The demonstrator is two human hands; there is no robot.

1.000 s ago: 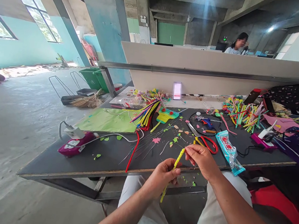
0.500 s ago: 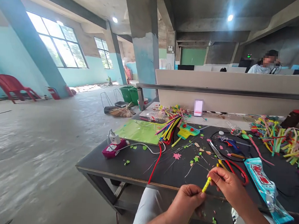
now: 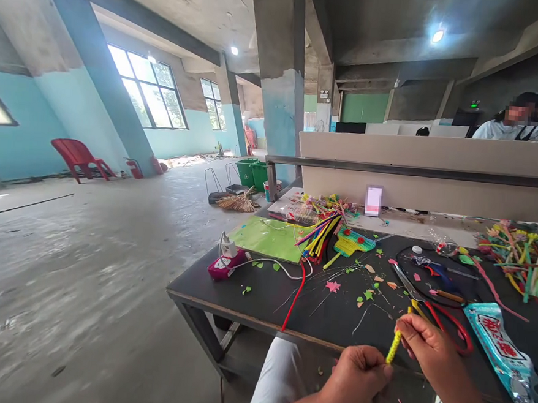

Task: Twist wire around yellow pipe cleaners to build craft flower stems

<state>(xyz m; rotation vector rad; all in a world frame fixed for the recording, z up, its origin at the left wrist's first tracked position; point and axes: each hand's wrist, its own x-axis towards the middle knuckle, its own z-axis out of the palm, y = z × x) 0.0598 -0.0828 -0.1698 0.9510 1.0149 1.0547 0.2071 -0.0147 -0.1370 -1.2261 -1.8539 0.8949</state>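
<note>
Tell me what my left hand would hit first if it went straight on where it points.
Beyond the yellow strip it pinches, your left hand would probably meet your right hand first, though depth between them is unclear.

2 hands [image 3: 357, 377] pinch 1 yellow stem [image 3: 393, 348].

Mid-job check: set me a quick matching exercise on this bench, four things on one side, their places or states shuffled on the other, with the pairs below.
Things
1. scissors
2. twisted yellow pipe cleaner
3. white charger
4. phone

Places or states
A. standing upright in front of the partition
B. on the magenta socket block
C. red-handled, lying left of the blue packet
D. pinched between the left hand and the right hand

Right pairs: 1-C, 2-D, 3-B, 4-A
</note>
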